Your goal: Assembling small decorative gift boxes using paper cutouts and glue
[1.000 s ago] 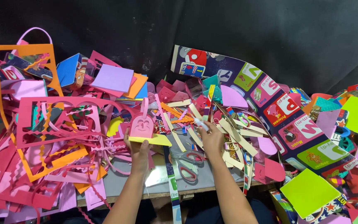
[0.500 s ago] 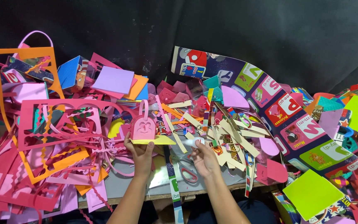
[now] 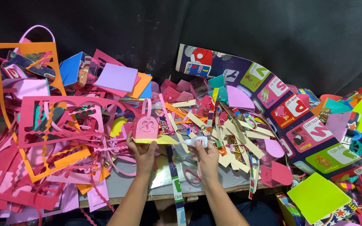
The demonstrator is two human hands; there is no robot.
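Your left hand (image 3: 142,151) grips the pink foam bag (image 3: 144,125) by its yellow base; your right hand (image 3: 206,155) clasps the glue bottle (image 3: 198,142), nozzle leftward — squeeze lightly along that edge.

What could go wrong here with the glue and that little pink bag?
The glue bottle in the right hand points at the yellow base of the pink bag, which the left hand holds. Glue may drip onto the paper scraps below, or smear the left fingers pinching close to the nozzle.
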